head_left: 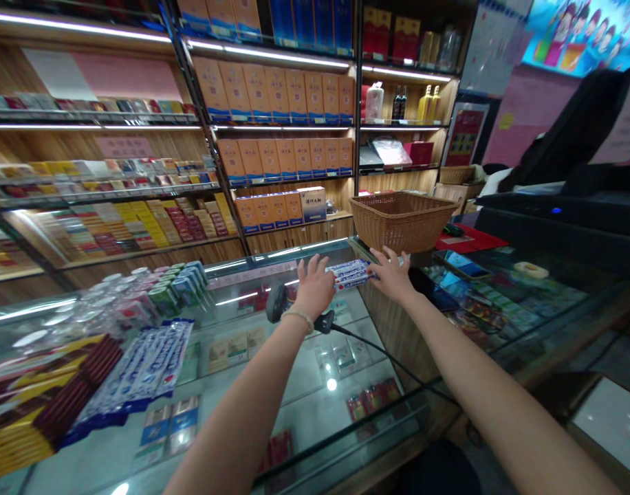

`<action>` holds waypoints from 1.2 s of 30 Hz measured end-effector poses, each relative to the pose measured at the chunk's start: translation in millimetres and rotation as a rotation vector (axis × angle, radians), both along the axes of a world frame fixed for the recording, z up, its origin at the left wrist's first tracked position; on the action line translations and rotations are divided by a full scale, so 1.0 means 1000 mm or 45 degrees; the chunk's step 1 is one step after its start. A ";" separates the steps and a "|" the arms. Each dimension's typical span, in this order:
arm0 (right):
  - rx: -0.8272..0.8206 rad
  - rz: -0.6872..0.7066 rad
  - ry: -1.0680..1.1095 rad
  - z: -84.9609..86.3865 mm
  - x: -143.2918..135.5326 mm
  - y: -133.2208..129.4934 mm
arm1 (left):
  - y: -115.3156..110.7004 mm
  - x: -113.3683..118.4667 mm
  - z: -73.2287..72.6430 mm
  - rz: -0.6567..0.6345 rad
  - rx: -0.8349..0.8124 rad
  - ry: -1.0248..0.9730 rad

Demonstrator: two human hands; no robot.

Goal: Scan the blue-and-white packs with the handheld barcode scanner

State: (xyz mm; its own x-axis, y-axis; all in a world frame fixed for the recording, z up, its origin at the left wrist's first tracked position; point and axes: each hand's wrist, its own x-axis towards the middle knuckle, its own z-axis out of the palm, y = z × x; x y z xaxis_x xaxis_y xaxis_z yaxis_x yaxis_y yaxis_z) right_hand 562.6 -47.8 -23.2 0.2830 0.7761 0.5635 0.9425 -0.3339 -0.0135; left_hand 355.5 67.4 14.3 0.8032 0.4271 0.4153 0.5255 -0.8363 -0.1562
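Observation:
A small row of blue-and-white wrapped candy packs (350, 273) lies at the far side of the glass counter. My left hand (313, 285), with a pale bracelet on the wrist, is closed on their left end. On their right end my right hand (392, 273) is closed, fingers bent over the wrappers. Beneath my left wrist rests a black barcode scanner (276, 302), partly hidden, its cable running right across the glass. More long blue-and-white packs (139, 364) are lined up on the left, beside a stack of yellow and brown boxes (51, 392).
A wicker basket (402, 220) stands just beyond my right hand. Clear round containers (88, 309) and green-blue packs (178, 285) crowd the counter's left. A phone (462, 264) and a red mat (472, 238) lie right, near a dark monitor (578, 130). Stocked shelves (287, 179) line the back.

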 end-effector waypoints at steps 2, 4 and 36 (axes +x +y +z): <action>-0.013 0.012 0.018 0.001 0.001 -0.001 | 0.001 0.000 -0.001 -0.010 0.004 -0.005; -0.028 0.024 0.035 0.002 0.001 -0.002 | 0.001 0.000 -0.001 -0.014 0.001 -0.006; 0.210 0.306 -0.078 0.074 -0.132 0.045 | 0.025 -0.170 0.055 0.292 -0.021 -0.525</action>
